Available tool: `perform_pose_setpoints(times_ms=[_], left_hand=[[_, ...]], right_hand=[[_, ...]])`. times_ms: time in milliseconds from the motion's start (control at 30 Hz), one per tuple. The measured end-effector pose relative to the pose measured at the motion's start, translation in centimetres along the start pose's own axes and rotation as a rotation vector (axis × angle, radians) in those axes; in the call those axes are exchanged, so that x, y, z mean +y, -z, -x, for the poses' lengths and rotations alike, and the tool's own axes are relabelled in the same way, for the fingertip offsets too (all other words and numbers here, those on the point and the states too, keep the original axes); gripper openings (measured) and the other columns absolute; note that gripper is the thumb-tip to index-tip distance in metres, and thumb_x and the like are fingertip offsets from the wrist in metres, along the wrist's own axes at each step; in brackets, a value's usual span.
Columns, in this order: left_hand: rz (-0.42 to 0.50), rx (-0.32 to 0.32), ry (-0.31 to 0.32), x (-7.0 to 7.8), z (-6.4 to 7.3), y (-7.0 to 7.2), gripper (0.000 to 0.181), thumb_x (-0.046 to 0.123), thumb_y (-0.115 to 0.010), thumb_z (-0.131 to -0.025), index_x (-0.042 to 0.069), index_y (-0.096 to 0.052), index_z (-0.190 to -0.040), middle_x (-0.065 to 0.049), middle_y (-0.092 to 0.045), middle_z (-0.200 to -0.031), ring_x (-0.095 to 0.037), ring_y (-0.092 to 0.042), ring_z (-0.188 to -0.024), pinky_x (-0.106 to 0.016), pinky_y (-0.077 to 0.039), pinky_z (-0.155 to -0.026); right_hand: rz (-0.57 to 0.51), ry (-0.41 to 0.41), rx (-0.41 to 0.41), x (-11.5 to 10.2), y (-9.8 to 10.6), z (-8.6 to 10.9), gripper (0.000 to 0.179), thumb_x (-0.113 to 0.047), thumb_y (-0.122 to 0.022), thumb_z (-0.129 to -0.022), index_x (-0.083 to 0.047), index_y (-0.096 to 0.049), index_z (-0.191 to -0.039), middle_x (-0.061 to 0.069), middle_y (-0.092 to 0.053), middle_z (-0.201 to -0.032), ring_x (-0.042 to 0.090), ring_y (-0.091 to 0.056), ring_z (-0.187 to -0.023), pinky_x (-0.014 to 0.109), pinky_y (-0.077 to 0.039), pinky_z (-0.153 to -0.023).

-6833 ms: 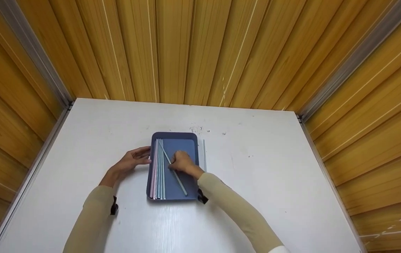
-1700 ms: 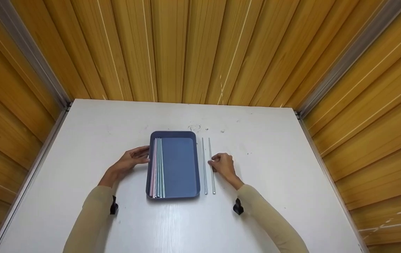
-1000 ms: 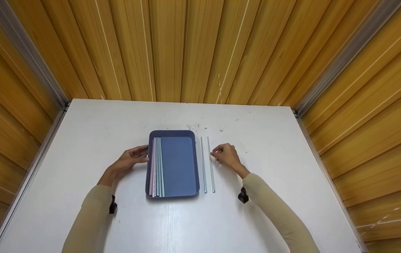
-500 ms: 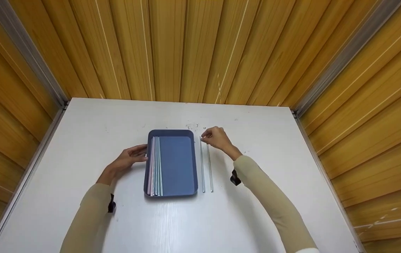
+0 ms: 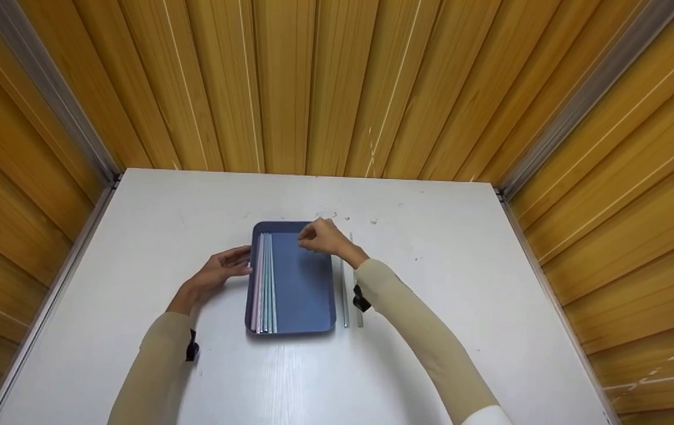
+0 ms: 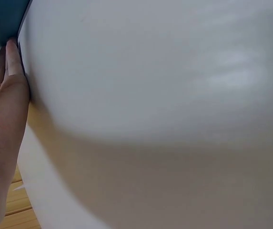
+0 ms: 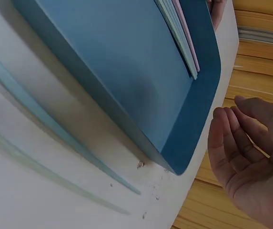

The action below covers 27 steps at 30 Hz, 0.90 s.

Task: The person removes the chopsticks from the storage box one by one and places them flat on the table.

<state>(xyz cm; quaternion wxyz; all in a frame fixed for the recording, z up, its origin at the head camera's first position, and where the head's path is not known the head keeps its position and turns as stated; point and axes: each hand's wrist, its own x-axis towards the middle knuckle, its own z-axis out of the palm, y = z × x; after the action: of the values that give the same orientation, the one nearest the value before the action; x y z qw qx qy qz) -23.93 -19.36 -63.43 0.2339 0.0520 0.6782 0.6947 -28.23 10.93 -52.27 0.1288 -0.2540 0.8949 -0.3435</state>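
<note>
A blue tray [image 5: 304,295] lies on the white table with several pink, pale and teal straws [image 5: 265,283] lined up along its left side. My left hand [image 5: 220,270] rests its extended fingers against the tray's left wall; in the left wrist view they meet the tray's blue side. Above the tray's upper right part hovers my right hand [image 5: 325,237], with nothing in it. The right wrist view shows its fingers loosely bent and the thumb apart from them. Right of the tray, a blue straw [image 7: 60,129] and a pale green straw [image 7: 41,169] lie side by side, partly hidden by my right arm in the head view.
The white table [image 5: 195,200] has small dark marks [image 5: 326,214] behind the tray. Wood-patterned panels [image 5: 290,88] stand along the back and both sides. Metal strips run along the corners.
The right hand had pinched a straw in the tray; that straw now lies on the table beside the first. The hand released it, moved up, then left over the tray. The left hand stayed.
</note>
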Motion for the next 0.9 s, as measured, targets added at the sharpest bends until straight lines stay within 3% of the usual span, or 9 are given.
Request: perform_pose_setpoints(times_ms=[200, 400, 633, 767, 900], left_hand=[[0.001, 0.005, 0.003, 0.2, 0.0, -0.4, 0.076, 0.008, -0.077, -0.091, 0.003, -0.039, -0.156, -0.019, -0.040, -0.161, -0.033, -0.036, -0.153, -0.028, -0.040, -0.120], [0.001, 0.001, 0.006, 0.3, 0.0, -0.9, 0.076, 0.010, -0.077, -0.091, 0.004, -0.038, -0.157, -0.018, -0.039, -0.163, -0.033, -0.034, -0.154, -0.038, -0.034, -0.125], [0.003, -0.007, 0.005, 0.3, 0.0, -1.3, 0.075, 0.009, -0.078, -0.090, 0.005, -0.041, -0.156, -0.017, -0.042, -0.162, -0.032, -0.036, -0.153, -0.040, -0.033, -0.126], [0.017, 0.002, 0.007, 0.3, 0.1, -1.3, 0.074, 0.007, -0.077, -0.090, 0.004, -0.041, -0.155, -0.017, -0.042, -0.161, -0.032, -0.037, -0.152, -0.038, -0.034, -0.125], [0.019, -0.008, 0.004, 0.1, 0.3, -1.3, 0.074, 0.007, -0.076, -0.091, 0.003, -0.040, -0.156, -0.018, -0.041, -0.161, -0.033, -0.036, -0.153, -0.037, -0.034, -0.125]], right_hand=[[0.007, 0.023, -0.025, 0.4, -3.1, -0.6, 0.018, -0.004, -0.072, -0.092, 0.007, -0.077, -0.106, 0.022, -0.078, -0.104, 0.034, -0.076, -0.093, 0.034, -0.065, -0.079], [-0.182, -0.088, -0.094, 1.2, -6.1, -0.5, 0.020, 0.000, -0.070, -0.092, 0.011, -0.074, -0.108, 0.027, -0.076, -0.103, 0.039, -0.076, -0.088, 0.030, -0.065, -0.071], [-0.402, -0.193, -0.007, 1.6, -8.3, 0.1, 0.020, 0.000, -0.075, -0.088, 0.012, -0.074, -0.104, 0.029, -0.076, -0.099, 0.034, -0.078, -0.081, 0.030, -0.065, -0.069], [-0.426, -0.227, 0.043, 1.3, -9.0, 0.2, 0.019, -0.002, -0.078, -0.086, 0.011, -0.075, -0.100, 0.027, -0.077, -0.094, 0.031, -0.078, -0.076, 0.029, -0.065, -0.066], [-0.383, -0.230, 0.084, 1.0, -9.4, 0.4, 0.021, -0.003, -0.082, -0.082, 0.012, -0.076, -0.096, 0.027, -0.077, -0.089, 0.019, -0.075, -0.065, 0.023, -0.062, -0.060]])
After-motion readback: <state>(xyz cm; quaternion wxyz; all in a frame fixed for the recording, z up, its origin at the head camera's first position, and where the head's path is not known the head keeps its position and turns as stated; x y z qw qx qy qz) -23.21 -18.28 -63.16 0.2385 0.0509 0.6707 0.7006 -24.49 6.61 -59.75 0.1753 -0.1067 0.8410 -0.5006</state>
